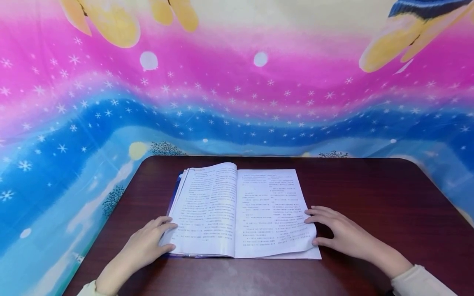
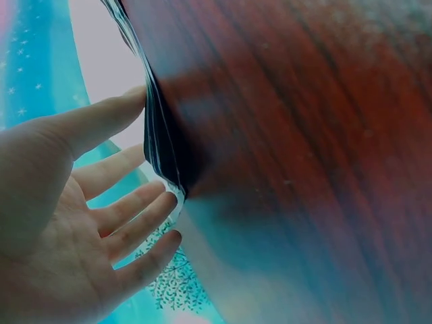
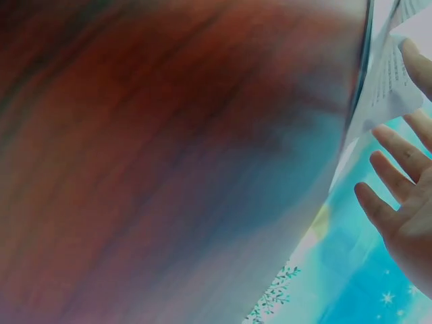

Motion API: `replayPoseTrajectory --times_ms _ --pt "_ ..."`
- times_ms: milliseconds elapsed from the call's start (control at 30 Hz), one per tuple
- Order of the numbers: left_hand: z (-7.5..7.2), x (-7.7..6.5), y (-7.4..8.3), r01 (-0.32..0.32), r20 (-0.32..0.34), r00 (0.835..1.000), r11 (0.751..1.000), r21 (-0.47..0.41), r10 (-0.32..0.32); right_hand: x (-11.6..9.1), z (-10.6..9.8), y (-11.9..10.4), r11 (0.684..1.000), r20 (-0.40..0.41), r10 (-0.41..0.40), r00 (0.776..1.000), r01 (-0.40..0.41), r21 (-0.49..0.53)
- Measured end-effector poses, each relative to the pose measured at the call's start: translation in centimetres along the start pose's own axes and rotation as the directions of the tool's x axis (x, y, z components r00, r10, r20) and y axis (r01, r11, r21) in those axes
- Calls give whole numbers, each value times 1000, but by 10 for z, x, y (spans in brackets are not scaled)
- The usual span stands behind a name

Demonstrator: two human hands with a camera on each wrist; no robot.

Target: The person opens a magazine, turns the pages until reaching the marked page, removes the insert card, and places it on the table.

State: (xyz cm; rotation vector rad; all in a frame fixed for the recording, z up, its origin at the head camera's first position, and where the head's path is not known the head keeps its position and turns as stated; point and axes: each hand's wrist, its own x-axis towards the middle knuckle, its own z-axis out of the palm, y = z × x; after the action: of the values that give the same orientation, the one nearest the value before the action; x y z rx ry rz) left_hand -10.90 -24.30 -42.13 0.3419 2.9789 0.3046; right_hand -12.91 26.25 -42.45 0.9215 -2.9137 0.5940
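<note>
An open magazine [image 1: 207, 205] lies on the table, small printed text on both pages. Its left page bows up toward the spine, and the lower right corner of the right page [image 1: 274, 213] curls up from the sheets below. At the left edge my left hand [image 1: 142, 242] rests with thumb and fingertips on the page margin, fingers spread loosely. In the left wrist view its thumb [image 2: 121, 111] touches the layered edge. My right hand [image 1: 346, 232] touches the right page's outer edge, thumb near the raised corner, fingers higher up and apart from the thumb.
The dark reddish-brown table [image 1: 370, 185] has rounded far corners and a glossy surface. Behind it hangs a pink and blue cloth [image 1: 222, 90] with snowflakes and yellow shapes, reaching down past the table's sides. Light sleeves [image 1: 418, 281] cover the forearms.
</note>
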Motion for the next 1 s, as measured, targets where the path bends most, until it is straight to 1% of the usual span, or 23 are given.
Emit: replayPoseTrajectory --times_ms 167,233,300,400,533,667,833,900,1000 --pt "0 0 2 -12 -15 1000 1000 -10 12 4 -3 -1 1000 -15 18 1000 -18 14" --pt "0 0 4 -18 -33 999 999 -29 17 5 -4 -1 1000 -23 28 999 -28 12" --pt "-1 -1 8 -30 -57 998 998 -50 28 6 -5 -2 1000 -43 21 999 -21 16" --pt "-4 -1 17 -58 -83 995 995 -79 51 8 -7 -2 999 -108 -27 994 31 29" --pt "-6 3 32 -108 -125 988 989 -106 94 13 -10 -4 994 -185 -83 979 95 56" --pt "-2 10 44 -193 -208 964 975 -113 166 19 -12 -7 990 -220 -90 971 111 86" --pt "0 19 59 -261 -267 938 956 -134 219 27 -14 -11 981 -261 -109 959 146 125" --pt "-1 21 68 -295 -292 925 944 -151 243 30 -16 -14 978 -274 -116 955 158 139" --pt "-2 24 81 -360 -334 898 915 -181 287 34 -18 -20 971 -299 -124 946 178 160"
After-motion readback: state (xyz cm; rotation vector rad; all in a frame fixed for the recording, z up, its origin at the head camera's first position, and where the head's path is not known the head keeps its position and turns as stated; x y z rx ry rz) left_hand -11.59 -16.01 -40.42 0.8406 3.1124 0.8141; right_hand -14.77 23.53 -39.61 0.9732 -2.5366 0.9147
